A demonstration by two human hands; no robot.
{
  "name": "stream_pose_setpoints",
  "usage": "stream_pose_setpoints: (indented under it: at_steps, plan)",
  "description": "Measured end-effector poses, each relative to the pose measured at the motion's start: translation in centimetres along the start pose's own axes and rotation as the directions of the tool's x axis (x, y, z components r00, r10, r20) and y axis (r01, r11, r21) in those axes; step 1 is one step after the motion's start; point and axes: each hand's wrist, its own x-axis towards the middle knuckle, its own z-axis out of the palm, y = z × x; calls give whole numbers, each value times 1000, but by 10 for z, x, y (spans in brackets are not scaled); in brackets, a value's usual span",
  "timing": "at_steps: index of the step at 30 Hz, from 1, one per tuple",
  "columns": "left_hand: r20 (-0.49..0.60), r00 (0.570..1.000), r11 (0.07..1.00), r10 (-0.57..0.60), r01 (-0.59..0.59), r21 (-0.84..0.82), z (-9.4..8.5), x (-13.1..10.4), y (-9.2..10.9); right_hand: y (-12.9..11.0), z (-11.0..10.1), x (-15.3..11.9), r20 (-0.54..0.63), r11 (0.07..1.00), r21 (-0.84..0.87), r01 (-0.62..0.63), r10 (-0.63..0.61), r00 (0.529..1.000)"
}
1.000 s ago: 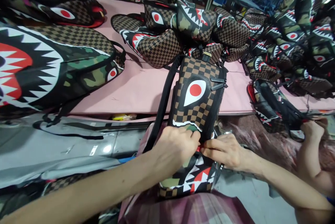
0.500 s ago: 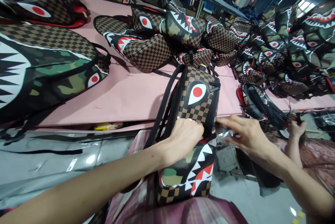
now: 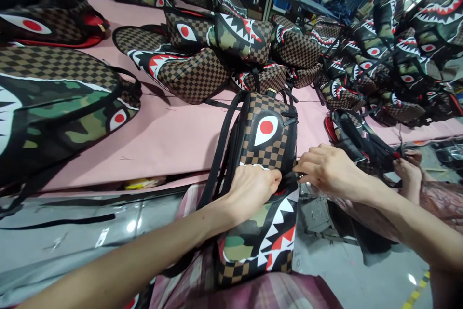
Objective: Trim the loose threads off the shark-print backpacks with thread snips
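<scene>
A backpack (image 3: pixel 258 232) with brown checks, camouflage, a red-and-white eye and shark teeth stands upright on my lap, leaning at the edge of the pink table. My left hand (image 3: pixel 253 186) lies across its middle, fingers curled and closed on the bag's edge near an opening with a red inside. At the bag's right side, my right hand (image 3: pixel 321 168) has its fingertips pinched together against the dark edge. Whatever is between those fingertips is too small to make out.
Several similar bags lie on the pink table (image 3: pixel 173 140), among them a large camouflage one (image 3: pixel 65 111) at left and a dark open one (image 3: pixel 356 138) at right. Another person's hands (image 3: pixel 408 174) work beside it. A yellow item (image 3: pixel 142 183) shows below the table edge.
My right hand has moved slightly left and up to the bag's edge, its fingers now closed together. The view has shifted a little. The other person's hands have come to the dark bag's straps.
</scene>
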Motion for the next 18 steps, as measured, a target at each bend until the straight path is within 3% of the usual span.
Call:
stream_pose_setpoints:
  at_steps: [9, 12, 15, 16, 18]
  plan:
    - [-21, 1000, 1000, 12, -12, 4, -4, -4, 0, -5, 0, 16, 76, 994, -54, 97, -93, 993]
    - [-59, 998, 999, 20, -18, 37, 0, -8, -1, -3, -6, 12, 61, 995, -55, 78, -75, 995]
    - [-220, 974, 998, 49, -40, 44, 13, -17, -6, 0, -11, 2, -48, 1000, -10, -27, 26, 999]
    - [-314, 947, 997, 71, -70, 16, 18, -21, -7, 0, -12, -1, -74, 999, 17, -51, 52, 996]
    - [-514, 851, 984, 109, -165, -64, 29, -29, -9, -2, -10, -6, -81, 997, 60, -58, 63, 995]
